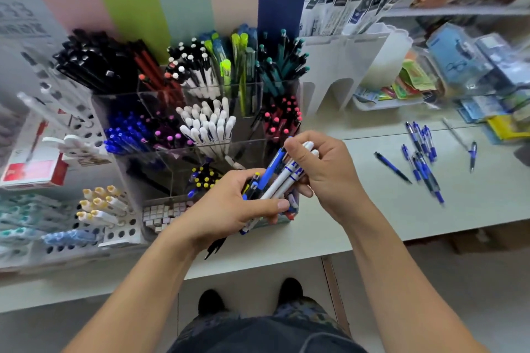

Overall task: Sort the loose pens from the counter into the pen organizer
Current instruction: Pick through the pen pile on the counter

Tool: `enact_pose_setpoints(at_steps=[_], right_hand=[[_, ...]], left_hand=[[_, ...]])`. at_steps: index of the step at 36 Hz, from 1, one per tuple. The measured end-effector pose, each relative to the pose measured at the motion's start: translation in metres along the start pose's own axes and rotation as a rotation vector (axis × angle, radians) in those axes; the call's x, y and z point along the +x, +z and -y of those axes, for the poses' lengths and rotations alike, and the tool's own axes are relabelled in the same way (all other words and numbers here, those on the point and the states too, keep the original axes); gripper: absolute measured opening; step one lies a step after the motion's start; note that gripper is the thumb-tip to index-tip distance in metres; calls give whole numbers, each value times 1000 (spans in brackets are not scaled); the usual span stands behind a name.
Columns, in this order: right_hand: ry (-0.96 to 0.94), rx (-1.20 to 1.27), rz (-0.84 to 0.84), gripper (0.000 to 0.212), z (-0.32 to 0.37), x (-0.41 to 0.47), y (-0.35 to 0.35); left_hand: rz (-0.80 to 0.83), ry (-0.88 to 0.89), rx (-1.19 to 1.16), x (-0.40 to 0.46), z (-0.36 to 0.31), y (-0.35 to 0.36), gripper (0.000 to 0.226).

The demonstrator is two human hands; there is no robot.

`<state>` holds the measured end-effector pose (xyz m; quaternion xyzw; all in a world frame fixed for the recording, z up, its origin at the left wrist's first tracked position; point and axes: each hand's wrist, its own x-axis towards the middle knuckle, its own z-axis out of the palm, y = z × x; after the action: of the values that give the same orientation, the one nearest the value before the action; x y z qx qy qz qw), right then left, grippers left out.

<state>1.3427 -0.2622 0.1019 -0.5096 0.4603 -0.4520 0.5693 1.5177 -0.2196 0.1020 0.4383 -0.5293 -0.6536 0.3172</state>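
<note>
My left hand (pixel 229 206) grips a bundle of pens (pixel 279 178), blue, white and dark ones, in front of the clear pen organizer (pixel 200 112). My right hand (pixel 321 169) pinches the upper ends of the white pens in that bundle. The organizer's tiered compartments hold black, red, white, blue, pink-tipped, teal and yellow-tipped pens. Several loose blue pens (pixel 421 152) lie on the white counter (pixel 372 209) to the right, with one more blue pen (pixel 472 155) further right.
A perforated white rack (pixel 109 218) with yellow-capped pens stands left of the organizer. A white divider stand (pixel 338 71) and trays of packaged goods (pixel 415 83) sit at the back right. The counter's front edge runs just below my hands; my shoes show below.
</note>
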Motion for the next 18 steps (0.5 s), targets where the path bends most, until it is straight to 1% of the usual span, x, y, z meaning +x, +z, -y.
enact_pose_setpoints(at_steps=[2, 5, 7, 9, 11, 13, 14, 16, 18], right_hand=[[-16, 32, -85, 35, -4, -2, -1], [-55, 16, -322, 34, -17, -2, -3], [-75, -43, -425, 36, -24, -2, -2], [-94, -126, -452, 35, -29, -2, 2], [-110, -239, -430, 32, -30, -3, 9], [-88, -307, -381, 29, -26, -5, 14], [-57, -300, -334, 27, -23, -6, 14], [31, -254, -182, 21, -15, -8, 10], [117, -188, -24, 14, -9, -10, 6]], left_hand=[[-19, 2, 9, 1, 3, -2, 12], [-100, -55, 21, -1, 13, -8, 8], [-203, -83, -44, -1, 20, -9, 12], [-353, -95, -139, 0, 27, -5, 17], [-496, -106, -203, 2, 32, -2, 21], [-581, -104, -226, 3, 35, -1, 23], [-612, -97, -229, 3, 36, -2, 23], [-664, -80, -216, 1, 38, -6, 23], [-673, -76, -176, -1, 37, -11, 24]])
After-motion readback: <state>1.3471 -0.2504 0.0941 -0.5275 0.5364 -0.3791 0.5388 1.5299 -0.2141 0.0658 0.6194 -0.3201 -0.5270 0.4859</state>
